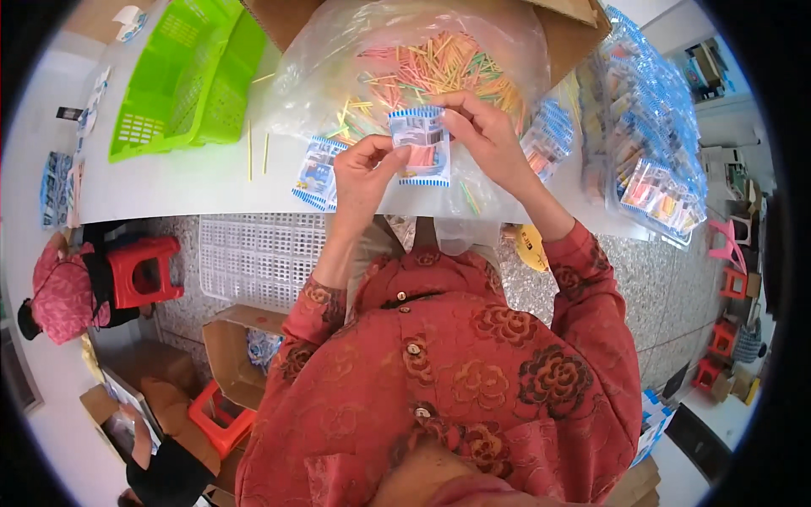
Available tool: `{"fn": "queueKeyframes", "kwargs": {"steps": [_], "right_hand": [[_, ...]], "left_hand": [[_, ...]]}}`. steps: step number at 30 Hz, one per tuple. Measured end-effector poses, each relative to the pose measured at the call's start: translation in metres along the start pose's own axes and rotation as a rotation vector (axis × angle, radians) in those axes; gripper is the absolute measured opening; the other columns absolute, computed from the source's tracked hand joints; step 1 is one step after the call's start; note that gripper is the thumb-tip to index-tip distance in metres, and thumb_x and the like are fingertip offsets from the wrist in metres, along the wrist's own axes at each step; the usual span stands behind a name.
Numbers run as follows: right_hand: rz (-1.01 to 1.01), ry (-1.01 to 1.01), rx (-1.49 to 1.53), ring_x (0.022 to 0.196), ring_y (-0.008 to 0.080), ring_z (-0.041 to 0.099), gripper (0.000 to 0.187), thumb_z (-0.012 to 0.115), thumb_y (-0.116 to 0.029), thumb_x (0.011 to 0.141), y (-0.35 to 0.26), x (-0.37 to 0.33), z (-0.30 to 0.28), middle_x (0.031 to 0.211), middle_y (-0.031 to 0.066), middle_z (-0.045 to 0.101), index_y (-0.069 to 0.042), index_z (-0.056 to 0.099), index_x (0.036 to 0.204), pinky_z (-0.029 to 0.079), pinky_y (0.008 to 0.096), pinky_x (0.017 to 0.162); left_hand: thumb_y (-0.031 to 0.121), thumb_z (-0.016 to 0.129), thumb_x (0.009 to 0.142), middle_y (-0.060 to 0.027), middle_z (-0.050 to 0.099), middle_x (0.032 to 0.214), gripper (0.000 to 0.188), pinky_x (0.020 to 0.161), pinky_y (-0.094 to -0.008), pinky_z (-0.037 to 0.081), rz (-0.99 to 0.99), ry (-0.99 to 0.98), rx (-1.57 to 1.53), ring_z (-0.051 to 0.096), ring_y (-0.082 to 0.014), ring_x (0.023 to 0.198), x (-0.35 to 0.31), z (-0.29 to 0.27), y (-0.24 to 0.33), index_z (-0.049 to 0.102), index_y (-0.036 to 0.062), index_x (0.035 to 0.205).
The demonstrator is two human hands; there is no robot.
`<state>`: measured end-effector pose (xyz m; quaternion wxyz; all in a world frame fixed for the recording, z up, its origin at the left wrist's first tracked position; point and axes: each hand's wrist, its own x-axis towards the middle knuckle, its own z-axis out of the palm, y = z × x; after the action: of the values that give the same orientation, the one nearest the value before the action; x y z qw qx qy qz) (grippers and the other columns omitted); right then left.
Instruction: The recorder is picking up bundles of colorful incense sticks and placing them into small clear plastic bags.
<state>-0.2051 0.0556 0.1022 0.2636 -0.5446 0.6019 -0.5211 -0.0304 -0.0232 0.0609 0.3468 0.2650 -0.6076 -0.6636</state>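
Over the table's front part I hold a small blue-and-white packet (pixel 421 135) with striped ends and a clear window showing pink pieces. My left hand (pixel 365 176) pinches its left edge between thumb and fingers. At the upper right corner, my right hand (pixel 488 135) grips the same packet. Just beyond lies a heap of thin pink, yellow and green sticks (pixel 443 63) on a clear plastic bag (pixel 317 72). Beside my left hand rest more blue-and-white packets (pixel 318 173). Another small group of packets (pixel 547 139) lies next to my right hand.
A green plastic basket (pixel 190 89) stands at the far left, a cardboard box (pixel 574 21) at the back. Packets are piled high (pixel 646 118) on the right. White crates (pixel 253 253), red stools (pixel 144 270) and two other people (pixel 63 291) are beyond the table's near edge.
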Motion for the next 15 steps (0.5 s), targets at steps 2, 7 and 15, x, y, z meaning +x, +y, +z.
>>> {"fn": "queueKeyframes", "kwargs": {"steps": [2,7,15], "right_hand": [[0.054,0.002,0.404,0.07,0.003,0.047,0.014,0.056,-0.012,0.089,-0.002,0.0,0.005,0.075,-0.0027,0.055,-0.001,0.06,0.097,0.04,0.0196,0.062],[0.107,-0.203,0.137,0.072,0.0015,0.045,0.017,0.058,-0.01,0.087,0.009,-0.007,-0.004,0.08,-0.0044,0.054,-0.001,0.059,0.101,0.039,0.0185,0.061],[0.113,-0.172,0.283,0.074,0.003,0.051,0.017,0.058,-0.01,0.087,0.009,-0.007,-0.002,0.086,-0.002,0.058,0.001,0.058,0.101,0.044,0.0198,0.067]], "left_hand": [[0.003,0.064,0.083,-0.0039,0.065,0.08,0.01,0.066,-0.0203,0.047,0.001,0.019,-0.121,0.058,-0.0072,0.072,-0.001,0.001,-0.001,0.063,-0.0023,0.091],[0.004,0.065,0.082,-0.003,0.065,0.076,0.008,0.061,-0.0183,0.045,0.0,0.041,-0.164,0.057,-0.0045,0.067,-0.002,0.01,0.003,0.063,-0.0022,0.085],[0.006,0.068,0.08,-0.0016,0.065,0.074,0.009,0.058,-0.0183,0.044,-0.003,-0.047,0.013,0.057,-0.0042,0.065,-0.003,0.002,-0.008,0.062,0.0004,0.081]]}}
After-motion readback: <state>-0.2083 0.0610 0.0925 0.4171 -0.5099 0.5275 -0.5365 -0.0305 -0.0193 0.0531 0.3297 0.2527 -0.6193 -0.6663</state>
